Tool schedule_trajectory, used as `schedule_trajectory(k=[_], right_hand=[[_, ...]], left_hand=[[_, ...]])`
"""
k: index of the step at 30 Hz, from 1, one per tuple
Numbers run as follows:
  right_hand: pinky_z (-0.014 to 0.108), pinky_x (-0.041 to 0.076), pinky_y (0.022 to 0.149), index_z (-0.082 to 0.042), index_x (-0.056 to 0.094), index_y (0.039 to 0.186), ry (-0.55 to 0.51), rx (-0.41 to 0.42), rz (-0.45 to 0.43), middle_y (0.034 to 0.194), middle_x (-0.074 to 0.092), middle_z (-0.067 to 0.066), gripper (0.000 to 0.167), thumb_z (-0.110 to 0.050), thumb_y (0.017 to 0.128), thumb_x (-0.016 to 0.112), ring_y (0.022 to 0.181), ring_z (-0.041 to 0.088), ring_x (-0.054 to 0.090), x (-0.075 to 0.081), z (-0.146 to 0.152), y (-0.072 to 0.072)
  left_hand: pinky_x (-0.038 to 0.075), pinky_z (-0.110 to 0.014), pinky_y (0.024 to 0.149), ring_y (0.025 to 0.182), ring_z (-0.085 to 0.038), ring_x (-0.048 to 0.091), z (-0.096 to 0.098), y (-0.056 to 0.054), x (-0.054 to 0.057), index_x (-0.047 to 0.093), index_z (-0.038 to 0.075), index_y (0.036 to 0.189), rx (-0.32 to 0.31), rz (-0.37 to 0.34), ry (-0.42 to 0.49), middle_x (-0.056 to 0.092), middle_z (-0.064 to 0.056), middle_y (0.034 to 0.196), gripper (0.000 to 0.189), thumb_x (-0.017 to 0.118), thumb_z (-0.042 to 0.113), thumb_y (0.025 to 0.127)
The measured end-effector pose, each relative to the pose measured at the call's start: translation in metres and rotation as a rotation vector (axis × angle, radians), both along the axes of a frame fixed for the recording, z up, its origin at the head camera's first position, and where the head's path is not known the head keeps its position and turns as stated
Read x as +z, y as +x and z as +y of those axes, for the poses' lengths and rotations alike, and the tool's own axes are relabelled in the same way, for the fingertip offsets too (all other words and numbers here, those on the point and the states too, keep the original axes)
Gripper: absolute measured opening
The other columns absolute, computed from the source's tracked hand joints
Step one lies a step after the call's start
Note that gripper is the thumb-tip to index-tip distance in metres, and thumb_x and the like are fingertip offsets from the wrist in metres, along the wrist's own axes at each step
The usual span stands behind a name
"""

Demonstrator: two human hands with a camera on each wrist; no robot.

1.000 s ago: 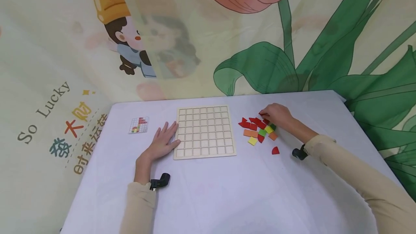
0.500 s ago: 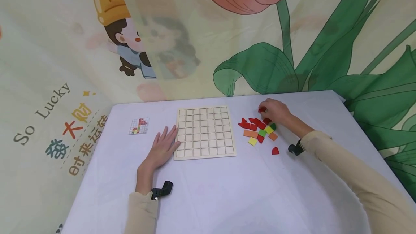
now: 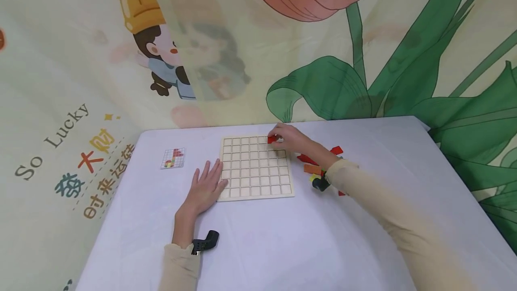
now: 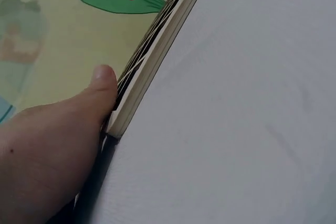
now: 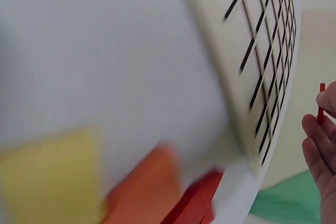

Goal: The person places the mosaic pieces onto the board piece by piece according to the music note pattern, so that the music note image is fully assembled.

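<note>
Swung across from the loose pieces (image 3: 312, 169) beside the board (image 3: 255, 163), the right hand (image 3: 290, 138) is pinching a red piece (image 3: 271, 139) over its far right corner; the left hand (image 3: 203, 192), spread, is touching its left edge; visible cells (image 3: 245, 182) are sitting bare

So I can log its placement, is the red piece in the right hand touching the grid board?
Apart. The right wrist view shows the red piece pinched in the right hand, with pale backdrop visible between it and the grid board.

Screened tabletop nook, cartoon-and-flower printed backdrop (image 3: 238, 116), white cloth-covered table (image 3: 258, 246).
</note>
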State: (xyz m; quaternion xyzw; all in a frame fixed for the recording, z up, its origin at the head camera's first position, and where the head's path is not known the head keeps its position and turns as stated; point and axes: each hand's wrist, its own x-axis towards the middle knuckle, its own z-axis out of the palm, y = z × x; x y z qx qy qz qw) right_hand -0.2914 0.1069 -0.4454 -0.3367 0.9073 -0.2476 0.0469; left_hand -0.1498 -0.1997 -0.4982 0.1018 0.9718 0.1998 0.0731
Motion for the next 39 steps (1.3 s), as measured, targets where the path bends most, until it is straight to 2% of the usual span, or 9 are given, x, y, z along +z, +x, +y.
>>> schedule_trajectory(k=[4, 7, 11, 18, 28, 34, 39], right_hand=[[0.033, 0.055, 0.088, -0.006, 0.069, 0.114, 0.028, 0.034, 0.001, 0.110, 0.065, 0.009, 0.024, -0.012, 0.090, 0.067, 0.098, 0.021, 0.064, 0.000, -0.029, -0.006], [0.032, 0.055, 0.087, -0.009, 0.070, 0.114, 0.067, 0.015, -0.001, 0.112, 0.065, 0.007, 0.024, -0.016, 0.091, 0.066, 0.099, 0.019, 0.064, -0.003, -0.041, -0.013], [0.031, 0.053, 0.089, -0.011, 0.069, 0.117, 0.130, -0.020, -0.054, 0.117, 0.064, 0.004, 0.026, -0.019, 0.093, 0.063, 0.104, 0.017, 0.062, -0.008, -0.051, -0.019], [0.035, 0.053, 0.089, -0.012, 0.067, 0.121, 0.157, -0.043, -0.093, 0.122, 0.063, 0.004, 0.028, -0.018, 0.094, 0.060, 0.106, 0.018, 0.061, -0.015, -0.054, -0.020], [0.034, 0.053, 0.090, -0.013, 0.068, 0.119, 0.170, -0.041, -0.050, 0.121, 0.065, 0.002, 0.026, -0.019, 0.095, 0.060, 0.108, 0.018, 0.061, -0.020, -0.059, -0.020], [0.037, 0.053, 0.091, -0.012, 0.069, 0.117, 0.171, -0.062, -0.077, 0.124, 0.062, 0.004, 0.024, -0.019, 0.096, 0.060, 0.113, 0.021, 0.060, -0.020, -0.064, -0.018], [0.034, 0.054, 0.087, -0.013, 0.070, 0.117, 0.170, -0.087, -0.089, 0.123, 0.060, 0.003, 0.024, -0.020, 0.096, 0.060, 0.109, 0.019, 0.059, -0.021, -0.070, -0.018]], left_hand=[[-0.003, -0.056, 0.121, 0.153, -0.033, 0.001, -0.002, 0.001, -0.003, 0.013, 0.011, 0.156, -0.055, 0.028, -0.017, 0.010, -0.006, 0.165, 0.086, 0.049, 0.057, 0.094], [0.000, -0.058, 0.121, 0.153, -0.035, 0.003, -0.004, 0.001, -0.002, 0.014, 0.009, 0.156, -0.086, 0.054, -0.029, 0.012, -0.008, 0.165, 0.095, 0.057, 0.058, 0.088], [0.002, -0.059, 0.121, 0.152, -0.036, 0.005, -0.005, 0.002, -0.001, 0.016, 0.007, 0.156, -0.103, 0.068, -0.040, 0.014, -0.009, 0.164, 0.101, 0.062, 0.061, 0.083], [-0.001, -0.057, 0.121, 0.153, -0.032, 0.001, -0.004, 0.002, -0.001, 0.014, 0.010, 0.156, -0.083, 0.027, -0.001, 0.010, -0.005, 0.165, 0.107, 0.062, 0.067, 0.079], [-0.002, -0.056, 0.122, 0.154, -0.030, 0.000, 0.003, 0.002, 0.000, 0.011, 0.011, 0.157, -0.046, 0.016, -0.036, 0.007, -0.004, 0.166, 0.109, 0.059, 0.070, 0.079], [-0.002, -0.056, 0.122, 0.154, -0.030, -0.002, 0.005, 0.003, 0.000, 0.009, 0.012, 0.157, -0.033, 0.007, -0.051, 0.005, -0.004, 0.166, 0.110, 0.057, 0.073, 0.079], [-0.002, -0.056, 0.122, 0.154, -0.031, -0.002, 0.003, 0.004, 0.001, 0.009, 0.011, 0.157, -0.022, -0.002, -0.054, 0.005, -0.004, 0.166, 0.110, 0.056, 0.073, 0.080]])
